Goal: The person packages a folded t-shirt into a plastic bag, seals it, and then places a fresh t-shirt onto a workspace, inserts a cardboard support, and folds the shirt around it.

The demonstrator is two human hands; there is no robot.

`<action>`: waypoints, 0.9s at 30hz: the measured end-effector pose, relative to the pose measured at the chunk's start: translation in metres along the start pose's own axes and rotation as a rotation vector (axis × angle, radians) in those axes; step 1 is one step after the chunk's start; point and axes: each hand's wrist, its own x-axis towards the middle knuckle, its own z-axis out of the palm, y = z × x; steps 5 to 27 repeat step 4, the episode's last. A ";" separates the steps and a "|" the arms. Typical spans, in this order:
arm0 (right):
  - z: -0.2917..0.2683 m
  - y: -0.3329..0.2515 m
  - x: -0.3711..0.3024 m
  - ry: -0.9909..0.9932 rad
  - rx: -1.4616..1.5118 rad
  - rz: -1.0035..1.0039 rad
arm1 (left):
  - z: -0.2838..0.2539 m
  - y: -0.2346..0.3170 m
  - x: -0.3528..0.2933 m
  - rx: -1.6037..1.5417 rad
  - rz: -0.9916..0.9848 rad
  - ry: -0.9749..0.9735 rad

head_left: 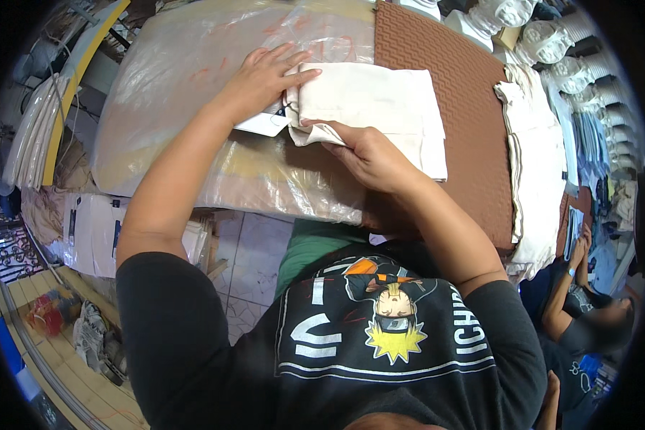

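A cream-white folded garment [376, 97] lies in front of me, across the seam between clear plastic sheeting and a brown textured mat. My left hand [265, 77] rests on its left end, fingers stretched out and apart. At the near left corner, my right hand [365, 152] pinches a turned-up flap of the cloth between thumb and fingers. A white card tag [264, 124] sticks out from under the garment's left end, below my left wrist. The exact kind of garment does not show.
The plastic-covered surface [150, 129] and brown mat [473, 165] form my worktop. Stacked cream garments [537, 172] lie along its right edge, with white mannequin forms [545, 39] beyond. At lower right, another person [580, 308] handles blue cloth. A wooden bench [57, 358] stands lower left.
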 end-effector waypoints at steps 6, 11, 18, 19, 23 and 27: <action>-0.011 0.010 -0.008 0.017 0.213 -0.121 | 0.008 -0.003 0.000 -0.044 0.077 -0.091; -0.011 0.010 -0.008 0.017 0.213 -0.121 | 0.008 -0.003 0.000 -0.044 0.077 -0.091; -0.011 0.010 -0.008 0.017 0.213 -0.121 | 0.008 -0.003 0.000 -0.044 0.077 -0.091; -0.011 0.010 -0.008 0.017 0.213 -0.121 | 0.008 -0.003 0.000 -0.044 0.077 -0.091; -0.011 0.010 -0.008 0.017 0.213 -0.121 | 0.008 -0.003 0.000 -0.044 0.077 -0.091; -0.011 0.010 -0.008 0.017 0.213 -0.121 | 0.008 -0.003 0.000 -0.044 0.077 -0.091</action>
